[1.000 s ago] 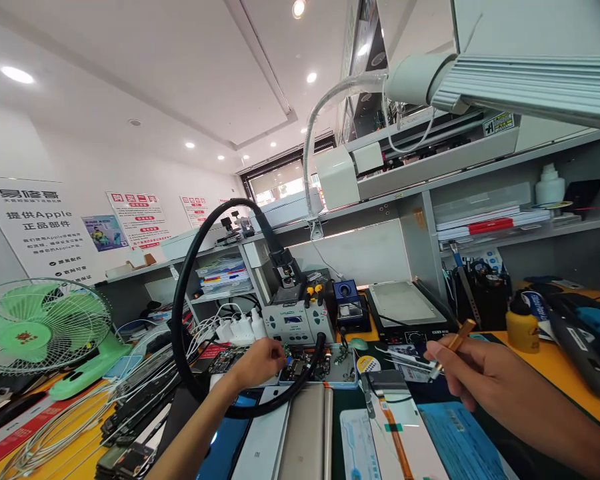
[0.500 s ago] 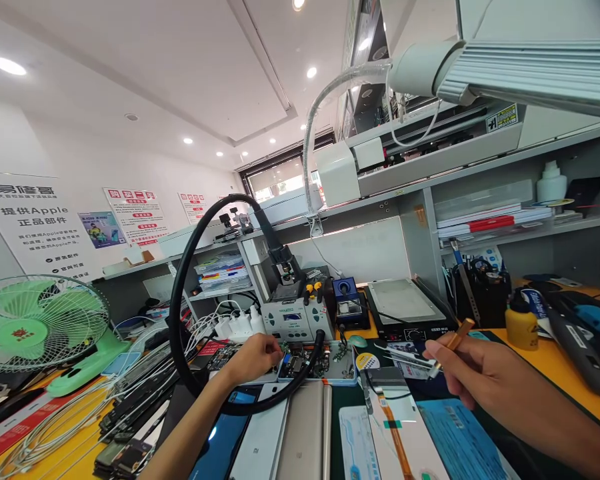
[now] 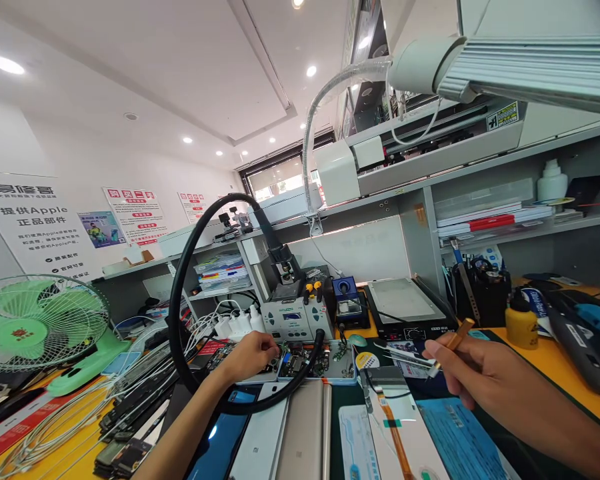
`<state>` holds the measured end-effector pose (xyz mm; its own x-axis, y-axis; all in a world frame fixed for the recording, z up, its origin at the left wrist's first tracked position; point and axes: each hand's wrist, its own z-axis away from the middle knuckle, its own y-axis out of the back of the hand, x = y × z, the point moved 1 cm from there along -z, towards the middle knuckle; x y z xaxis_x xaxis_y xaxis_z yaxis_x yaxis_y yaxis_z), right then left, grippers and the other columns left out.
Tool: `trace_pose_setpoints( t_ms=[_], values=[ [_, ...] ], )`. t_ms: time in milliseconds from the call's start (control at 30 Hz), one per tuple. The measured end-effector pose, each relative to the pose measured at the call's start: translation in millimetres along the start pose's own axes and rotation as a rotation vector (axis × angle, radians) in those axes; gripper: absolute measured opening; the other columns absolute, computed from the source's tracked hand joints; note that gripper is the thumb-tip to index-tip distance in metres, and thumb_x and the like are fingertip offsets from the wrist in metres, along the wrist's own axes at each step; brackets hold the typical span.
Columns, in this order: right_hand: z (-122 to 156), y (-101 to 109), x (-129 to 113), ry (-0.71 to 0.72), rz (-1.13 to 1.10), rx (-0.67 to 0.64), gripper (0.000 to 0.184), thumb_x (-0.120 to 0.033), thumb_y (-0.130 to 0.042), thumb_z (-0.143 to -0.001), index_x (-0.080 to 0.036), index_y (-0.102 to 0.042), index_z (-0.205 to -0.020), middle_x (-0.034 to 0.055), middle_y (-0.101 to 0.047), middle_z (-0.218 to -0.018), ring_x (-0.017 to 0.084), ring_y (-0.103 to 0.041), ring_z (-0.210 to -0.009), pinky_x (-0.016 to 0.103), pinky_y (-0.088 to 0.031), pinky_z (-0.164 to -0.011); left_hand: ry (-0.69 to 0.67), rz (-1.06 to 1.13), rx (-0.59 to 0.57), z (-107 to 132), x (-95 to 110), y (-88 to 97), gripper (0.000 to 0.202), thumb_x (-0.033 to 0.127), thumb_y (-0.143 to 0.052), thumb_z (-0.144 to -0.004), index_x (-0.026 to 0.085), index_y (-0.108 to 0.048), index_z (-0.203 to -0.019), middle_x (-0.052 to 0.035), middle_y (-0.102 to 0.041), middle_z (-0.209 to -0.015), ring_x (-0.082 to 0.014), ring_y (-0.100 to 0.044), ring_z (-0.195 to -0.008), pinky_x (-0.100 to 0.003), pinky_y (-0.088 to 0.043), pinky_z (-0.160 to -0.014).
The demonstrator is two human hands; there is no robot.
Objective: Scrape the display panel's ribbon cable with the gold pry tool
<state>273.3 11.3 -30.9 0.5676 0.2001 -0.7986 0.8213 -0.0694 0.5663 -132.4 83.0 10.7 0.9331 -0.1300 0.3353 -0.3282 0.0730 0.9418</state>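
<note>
The left hand (image 3: 253, 357) reaches far across the table (image 3: 555, 363) to a shallow parts tray (image 3: 325, 373) of small circuit boards, its fingers curled together at the tray's left edge — whether they pinch a piece I cannot tell. The right hand (image 3: 473, 373) hovers nearer and to the right, well apart from the tray, fingers closed on a slim copper-coloured tool (image 3: 450, 347). That tool's long axis slants up and right — its tip points left, toward the tray.

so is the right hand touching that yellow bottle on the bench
Apart. In the head view the right hand holds a copper-tipped tool, and bare bench top shows between it and the yellow bottle, which stands farther back and to the right.
</note>
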Motion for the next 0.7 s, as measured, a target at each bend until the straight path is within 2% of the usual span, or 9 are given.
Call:
trace_pose_setpoints(
  t_ms=[267, 400, 600, 700],
  values=[
    [0.7, -1.4, -2.9, -0.014, -0.004, 0.001, 0.063, -0.074, -0.032, -0.095, -0.023, -0.048, -0.062, -0.0006, -0.056, -0.059, 0.018, -0.054, -0.055, 0.033, -0.044, -0.062, 0.005, 0.017, 0.027, 3.2, 3.4, 6.0, 0.027, 0.037, -0.063, -0.097, 0.014, -0.066, -0.110, -0.0046, -0.069, -0.107, -0.0205, -0.069, -0.091, -0.038, -0.058, -0.080],
    [2.7, 0.4, -6.3, -0.013, -0.039, -0.016, 0.060, -0.072, -0.036, -0.095, -0.023, -0.049, -0.065, 0.0002, -0.059, -0.064, 0.018, -0.056, -0.057, 0.031, -0.044, -0.060, 0.001, 0.040, 0.068, 8.0, 6.8, 11.9, 0.027, 0.038, -0.063, -0.097, 0.014, -0.066, -0.108, -0.0040, -0.069, -0.105, -0.0204, -0.069, -0.090, -0.038, -0.058, -0.079],
    [4.2, 3.7, -13.2, -0.055, -0.102, -0.041, 0.062, -0.072, -0.040, -0.094, -0.022, -0.055, -0.062, 0.0006, -0.059, -0.056, 0.017, -0.053, -0.054, 0.030, -0.042, -0.056, -0.022, 0.122, 0.194, 17.1, 16.5, 22.2, 0.025, 0.038, -0.062, -0.097, 0.013, -0.066, -0.102, -0.0023, -0.069, -0.097, -0.0178, -0.068, -0.082, -0.035, -0.058, -0.074],
    [3.9, 4.4, -14.4, -0.067, -0.134, -0.039, 0.061, -0.073, -0.041, -0.093, -0.022, -0.058, -0.064, 0.0004, -0.059, -0.056, 0.017, -0.051, -0.054, 0.030, -0.041, -0.055, -0.055, 0.196, 0.299, 23.3, 23.3, 25.3, 0.025, 0.038, -0.062, -0.098, 0.013, -0.066, -0.097, -0.0006, -0.068, -0.089, -0.0150, -0.067, -0.074, -0.031, -0.057, -0.069]
  ],
)
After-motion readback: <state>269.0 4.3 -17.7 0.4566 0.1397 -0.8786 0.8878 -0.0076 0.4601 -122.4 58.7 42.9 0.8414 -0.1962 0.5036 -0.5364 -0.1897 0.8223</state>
